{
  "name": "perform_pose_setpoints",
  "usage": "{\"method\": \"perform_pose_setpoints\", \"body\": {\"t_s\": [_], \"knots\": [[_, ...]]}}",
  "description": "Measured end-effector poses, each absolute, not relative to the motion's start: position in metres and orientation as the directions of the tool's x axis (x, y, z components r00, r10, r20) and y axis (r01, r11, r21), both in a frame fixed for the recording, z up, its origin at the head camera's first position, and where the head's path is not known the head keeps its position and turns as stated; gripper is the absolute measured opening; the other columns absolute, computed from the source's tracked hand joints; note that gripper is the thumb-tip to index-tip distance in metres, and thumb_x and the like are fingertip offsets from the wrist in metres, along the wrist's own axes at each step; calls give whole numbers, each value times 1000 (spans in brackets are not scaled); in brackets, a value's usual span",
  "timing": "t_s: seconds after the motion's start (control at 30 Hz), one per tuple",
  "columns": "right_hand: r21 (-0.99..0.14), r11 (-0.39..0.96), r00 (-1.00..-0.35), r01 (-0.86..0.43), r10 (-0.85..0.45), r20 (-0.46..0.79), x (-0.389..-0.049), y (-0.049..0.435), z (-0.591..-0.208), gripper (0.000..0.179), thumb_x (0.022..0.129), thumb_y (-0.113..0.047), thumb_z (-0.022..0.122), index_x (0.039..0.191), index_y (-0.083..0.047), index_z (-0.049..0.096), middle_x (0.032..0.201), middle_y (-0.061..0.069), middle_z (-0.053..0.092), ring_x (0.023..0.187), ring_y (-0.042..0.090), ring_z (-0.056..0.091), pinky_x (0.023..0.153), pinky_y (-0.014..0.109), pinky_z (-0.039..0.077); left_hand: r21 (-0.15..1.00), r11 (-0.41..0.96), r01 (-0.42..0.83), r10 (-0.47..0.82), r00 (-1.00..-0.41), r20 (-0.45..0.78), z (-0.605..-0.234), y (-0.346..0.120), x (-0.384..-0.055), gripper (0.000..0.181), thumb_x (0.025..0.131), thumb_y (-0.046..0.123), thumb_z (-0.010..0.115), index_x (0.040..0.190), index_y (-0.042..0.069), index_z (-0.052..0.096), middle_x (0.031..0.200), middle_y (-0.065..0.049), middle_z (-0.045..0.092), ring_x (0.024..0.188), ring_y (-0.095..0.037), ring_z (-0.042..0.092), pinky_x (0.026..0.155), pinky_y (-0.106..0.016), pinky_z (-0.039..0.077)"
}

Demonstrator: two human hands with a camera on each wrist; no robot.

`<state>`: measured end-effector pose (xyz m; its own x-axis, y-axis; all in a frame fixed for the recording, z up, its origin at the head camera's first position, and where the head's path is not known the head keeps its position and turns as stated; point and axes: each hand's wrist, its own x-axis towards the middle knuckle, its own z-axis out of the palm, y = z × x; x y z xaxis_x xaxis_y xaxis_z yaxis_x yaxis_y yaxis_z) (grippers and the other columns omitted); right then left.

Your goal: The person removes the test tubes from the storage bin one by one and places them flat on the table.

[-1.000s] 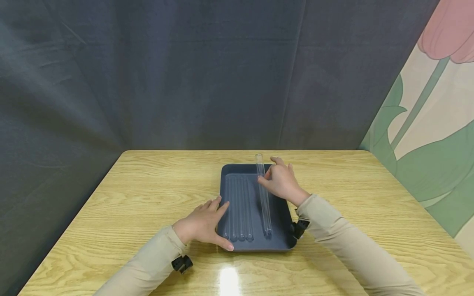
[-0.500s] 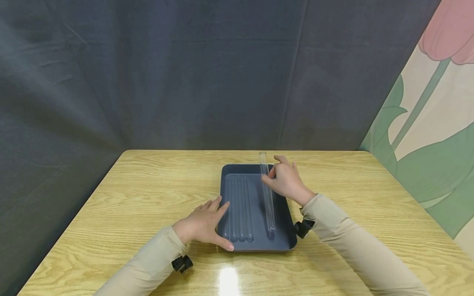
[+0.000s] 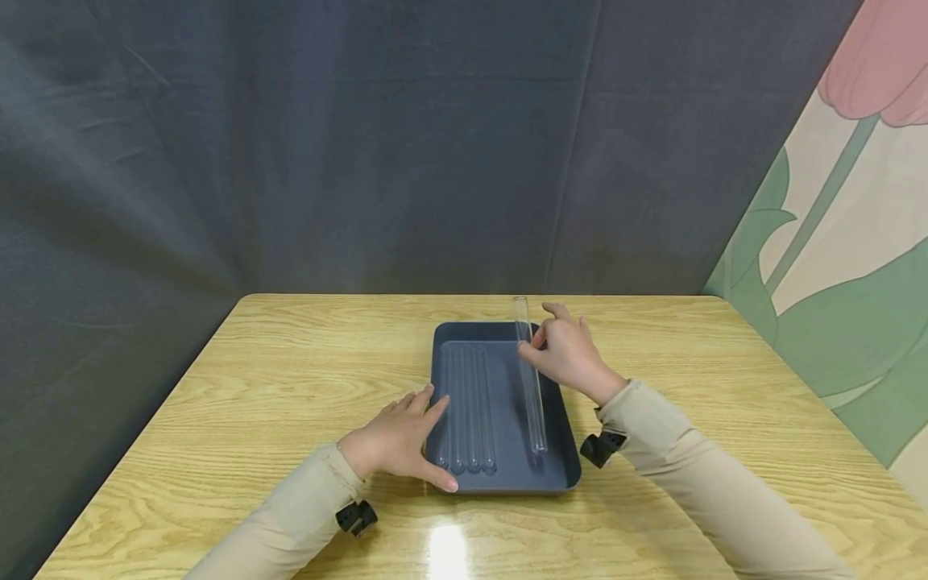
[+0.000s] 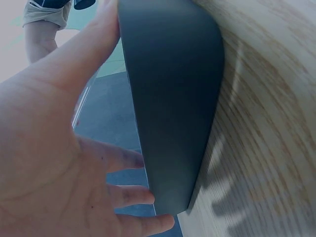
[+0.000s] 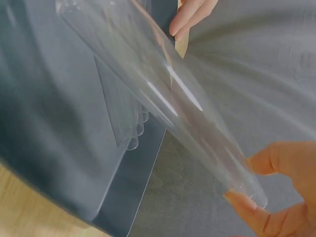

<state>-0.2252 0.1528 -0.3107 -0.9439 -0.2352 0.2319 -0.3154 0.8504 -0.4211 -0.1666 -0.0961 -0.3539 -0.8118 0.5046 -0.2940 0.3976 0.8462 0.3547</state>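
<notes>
– what's in the tray?
– the dark blue-grey tray [image 3: 509,419] has four clear tubes [image 3: 474,411] lying side by side along its left half, running from near to far. their near ends are rounded and almost level with one another.
– and the fifth one?
– the held tube [image 3: 532,395] slants over the right half of the tray, far end raised and standing out beyond the far rim, near end low over the tray floor. i can't tell whether that low end touches.
– how is it held?
– the right hand [image 3: 567,354] pinches it between thumb and forefinger towards the raised far end, the other fingers lifted away from the glass.
– the other hand?
– the left hand [image 3: 399,439] is spread wide at the tray's near left corner, thumb by the near rim, fingers fairly straight at the left rim. it isn't curled around anything.
– what's underneath?
– a pale yellow wood-grain table [image 3: 290,387], with a bright patch of glare [image 3: 448,548] just near of the tray.
– and the room?
– a dark curtain [image 3: 399,161] covers the far side and the left. on the right, a painted wall [image 3: 870,266] shows a pink tulip and green leaves.
</notes>
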Motion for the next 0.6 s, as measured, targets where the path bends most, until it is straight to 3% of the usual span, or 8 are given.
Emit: {"method": "perform_pose_setpoints", "body": {"t_s": [0.6], "knots": [[-424,849,-945,-315,-240,222,-222,164,-305,27,86,-19,59,67,-1,66,142,29,38,137,38,30,106,71,9,364,840,402,515,-802,-303,-353,-96,-166,113,68,61,73,150,7,17,156,-22,8,142,-45,16,114,-57,19]]}}
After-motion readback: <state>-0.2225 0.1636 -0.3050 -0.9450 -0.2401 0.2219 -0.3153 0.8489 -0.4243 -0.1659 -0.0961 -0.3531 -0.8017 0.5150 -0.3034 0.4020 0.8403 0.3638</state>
